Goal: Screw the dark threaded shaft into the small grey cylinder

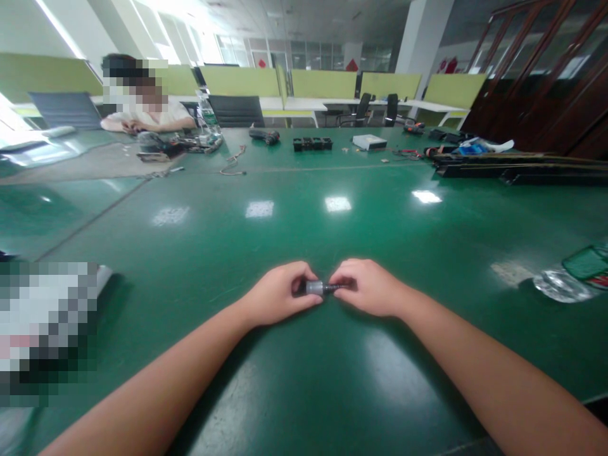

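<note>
Near the middle of the green table [304, 228], my two hands meet over one small part. My left hand [279, 294] pinches a silver cylinder [314, 288] between thumb and fingers. Out of the cylinder's right end comes a thin dark rod [329, 288] that looks ridged, like a screw thread. My right hand [371, 288] has its thumb and fingers closed on this rod. The part lies level, pointing left to right, low over the tabletop. Whether it touches the table I cannot tell, and my fingers hide both its ends.
To the right lies a clear plastic bottle [567, 285]; a blurred-out box-like thing [42, 316] is at left. Across the table are a black block [312, 144], a white box [369, 142], a power tool [265, 135] and long dark bars [517, 168]. A person [147, 114] sits far left.
</note>
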Motion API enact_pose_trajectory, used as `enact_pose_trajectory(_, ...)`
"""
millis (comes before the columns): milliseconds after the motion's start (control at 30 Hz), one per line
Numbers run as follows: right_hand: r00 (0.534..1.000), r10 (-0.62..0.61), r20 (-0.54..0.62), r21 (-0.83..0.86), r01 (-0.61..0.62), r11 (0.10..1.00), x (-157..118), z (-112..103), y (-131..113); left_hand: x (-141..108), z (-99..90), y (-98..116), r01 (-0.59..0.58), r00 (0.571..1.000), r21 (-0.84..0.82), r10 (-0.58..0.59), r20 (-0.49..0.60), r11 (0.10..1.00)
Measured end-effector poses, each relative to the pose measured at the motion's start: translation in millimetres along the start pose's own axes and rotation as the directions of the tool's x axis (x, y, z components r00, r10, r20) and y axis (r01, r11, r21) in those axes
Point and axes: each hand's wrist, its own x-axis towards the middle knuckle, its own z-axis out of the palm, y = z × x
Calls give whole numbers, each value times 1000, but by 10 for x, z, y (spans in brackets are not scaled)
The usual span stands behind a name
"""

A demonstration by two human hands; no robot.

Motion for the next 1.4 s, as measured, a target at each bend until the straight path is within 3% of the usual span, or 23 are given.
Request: enact_pose_trajectory(1400,999,14,37,-70,-11,998,-43,-119,49,-4,4,-21,-6,1000,12,6,-1,1000)
